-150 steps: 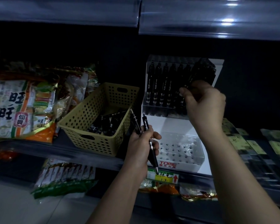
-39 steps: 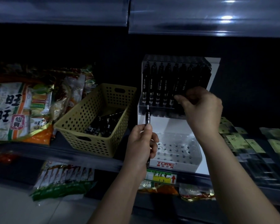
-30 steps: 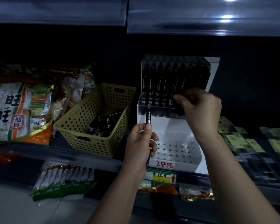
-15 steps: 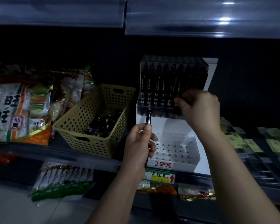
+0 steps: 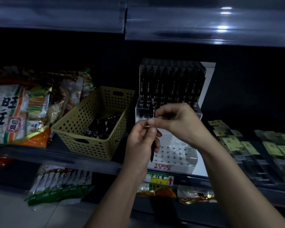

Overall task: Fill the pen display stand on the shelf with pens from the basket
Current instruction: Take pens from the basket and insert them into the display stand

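My left hand [image 5: 141,142] grips a black pen [image 5: 153,110] upright while my right hand [image 5: 181,124] pinches its upper part, the two hands close together. The pen display stand [image 5: 162,166] sits on the shelf [image 5: 31,153] just behind them, with stocked pens [image 5: 171,86] in its upper row. The basket [image 5: 89,145] is left of my left hand and holds loose pens [image 5: 99,129].

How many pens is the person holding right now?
1. A single black pen stands upright between both hands: the left hand grips its lower half, and the right hand pinches its upper part. Another could be hidden in the left palm.
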`<act>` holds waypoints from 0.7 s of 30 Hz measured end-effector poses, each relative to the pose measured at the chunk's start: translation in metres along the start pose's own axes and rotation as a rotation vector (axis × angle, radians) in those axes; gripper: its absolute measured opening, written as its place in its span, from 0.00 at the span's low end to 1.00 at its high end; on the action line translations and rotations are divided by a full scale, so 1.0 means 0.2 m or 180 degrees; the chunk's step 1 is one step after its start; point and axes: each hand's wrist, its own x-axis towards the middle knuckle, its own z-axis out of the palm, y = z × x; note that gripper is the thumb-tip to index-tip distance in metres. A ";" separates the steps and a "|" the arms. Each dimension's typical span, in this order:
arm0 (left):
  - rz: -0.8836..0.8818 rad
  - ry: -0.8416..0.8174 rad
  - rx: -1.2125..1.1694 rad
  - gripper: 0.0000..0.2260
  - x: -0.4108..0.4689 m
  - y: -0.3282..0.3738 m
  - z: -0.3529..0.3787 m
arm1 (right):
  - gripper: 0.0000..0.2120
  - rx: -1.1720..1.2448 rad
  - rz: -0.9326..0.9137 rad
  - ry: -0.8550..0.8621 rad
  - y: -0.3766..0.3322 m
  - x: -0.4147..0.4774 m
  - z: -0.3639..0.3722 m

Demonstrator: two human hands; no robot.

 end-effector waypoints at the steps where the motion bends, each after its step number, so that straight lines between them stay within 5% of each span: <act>1: 0.0013 -0.0014 0.0073 0.05 0.00 0.00 0.00 | 0.08 0.0137 -0.0018 0.0040 0.00 0.00 -0.01; 7: -0.0001 -0.0003 0.0664 0.04 0.02 -0.04 -0.03 | 0.06 0.0746 -0.0029 0.0759 -0.02 0.00 -0.09; 13: -0.0094 0.0274 0.1214 0.06 0.04 -0.05 -0.08 | 0.05 0.0550 -0.0111 0.1740 -0.01 0.02 -0.21; 21: 0.1380 0.0366 0.3663 0.06 0.11 0.15 -0.21 | 0.05 0.0116 -0.0086 0.2260 -0.01 0.05 -0.29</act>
